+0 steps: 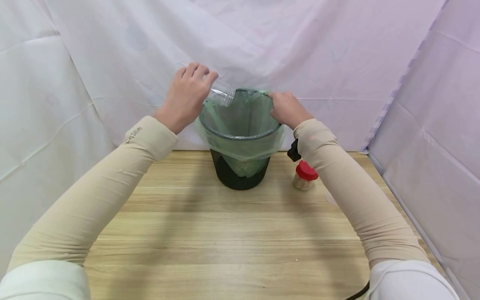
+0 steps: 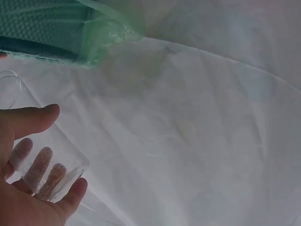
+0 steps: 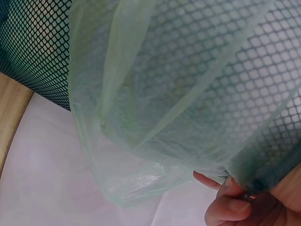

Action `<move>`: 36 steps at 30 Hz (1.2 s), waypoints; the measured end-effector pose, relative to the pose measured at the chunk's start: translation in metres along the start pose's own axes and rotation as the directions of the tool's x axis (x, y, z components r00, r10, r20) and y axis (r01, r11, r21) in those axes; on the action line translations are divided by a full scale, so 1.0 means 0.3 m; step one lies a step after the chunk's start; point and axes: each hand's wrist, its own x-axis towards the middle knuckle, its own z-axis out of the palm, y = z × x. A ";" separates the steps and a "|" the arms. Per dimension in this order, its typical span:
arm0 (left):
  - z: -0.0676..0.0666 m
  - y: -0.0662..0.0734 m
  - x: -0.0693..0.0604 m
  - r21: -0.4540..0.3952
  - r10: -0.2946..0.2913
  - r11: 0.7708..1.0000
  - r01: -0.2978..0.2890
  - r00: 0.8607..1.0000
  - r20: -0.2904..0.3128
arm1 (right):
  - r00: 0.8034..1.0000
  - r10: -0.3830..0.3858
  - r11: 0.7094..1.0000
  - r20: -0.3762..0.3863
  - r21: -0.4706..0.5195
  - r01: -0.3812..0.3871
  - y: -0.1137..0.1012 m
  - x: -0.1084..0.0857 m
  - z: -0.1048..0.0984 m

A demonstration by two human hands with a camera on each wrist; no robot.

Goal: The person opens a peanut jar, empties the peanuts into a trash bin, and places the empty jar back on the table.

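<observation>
My left hand (image 1: 189, 92) grips a clear, lidless jar (image 1: 222, 92), tilted with its mouth at the left side of a dark mesh wastebasket (image 1: 240, 178). In the left wrist view, fingers and thumb wrap around the see-through jar (image 2: 63, 146), which looks empty. A thin green bin liner (image 1: 245, 148) lines the wastebasket and folds down over its rim. On the right side, my right hand (image 1: 286, 109) holds the rim and liner. The right wrist view has its fingertips (image 3: 235, 205) curled at the rim, under the draped liner (image 3: 155, 94).
A small jar with a red lid (image 1: 306, 171) and pale pieces inside stands right of the wastebasket, beneath my right forearm. White cloth (image 1: 142, 50) hangs behind and at both sides of the wooden table (image 1: 225, 237). A black cord (image 1: 358, 291) lies near the front right.
</observation>
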 end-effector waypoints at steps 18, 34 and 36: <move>-0.024 0.006 0.006 0.021 -0.025 0.999 0.024 1.000 0.010 | 1.000 0.001 0.998 0.008 0.069 -0.001 0.024 0.001 -0.012; -0.116 0.033 -0.006 -0.046 -0.144 0.989 0.139 0.983 -0.114 | 0.999 -0.030 0.998 0.029 0.048 0.028 0.027 -0.055 -0.094; -0.130 0.039 -0.012 -0.064 -0.165 0.986 0.157 0.976 -0.143 | 0.999 -0.030 0.998 0.013 0.047 0.030 0.028 -0.072 -0.114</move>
